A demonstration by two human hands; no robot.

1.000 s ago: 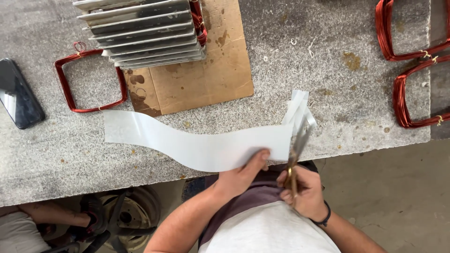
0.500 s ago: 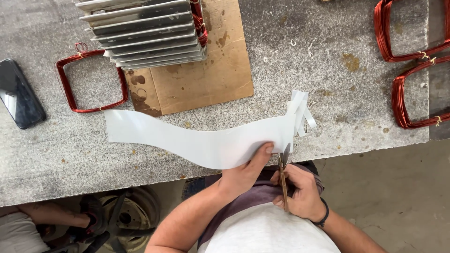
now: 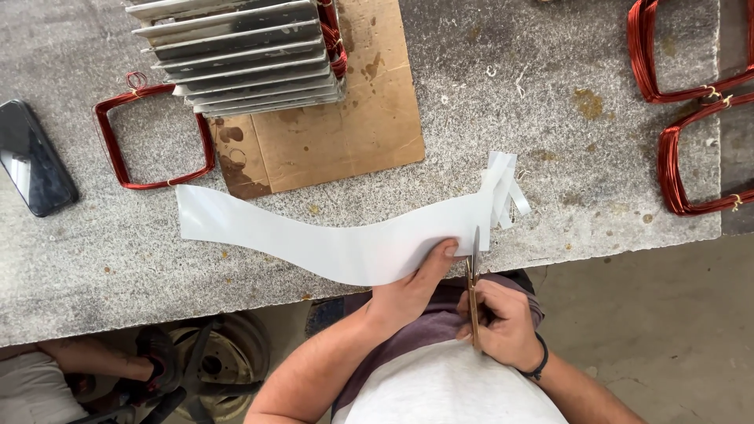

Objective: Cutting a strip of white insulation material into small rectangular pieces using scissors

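A long curved strip of white sheet [image 3: 314, 235] lies across the grey stone bench [image 3: 550, 102]. My left hand [image 3: 412, 286] pinches its lower right edge, thumb on top. My right hand [image 3: 503, 318] grips a pair of scissors [image 3: 473, 271], held upright with the blades at the strip's right end. Several narrow cut strips [image 3: 505, 188] hang off that end.
A finned metal stator core [image 3: 243, 55] sits on brown cardboard [image 3: 353, 118] at the back. Red copper wire coils lie at the left [image 3: 153, 137] and far right [image 3: 691, 102]. A dark phone [image 3: 35, 169] rests at the left edge. Concrete floor shows at the lower right.
The scissors have swung from tilted to upright and the blades have come together. My left hand has slid right along the strip's edge, close beside the blades.
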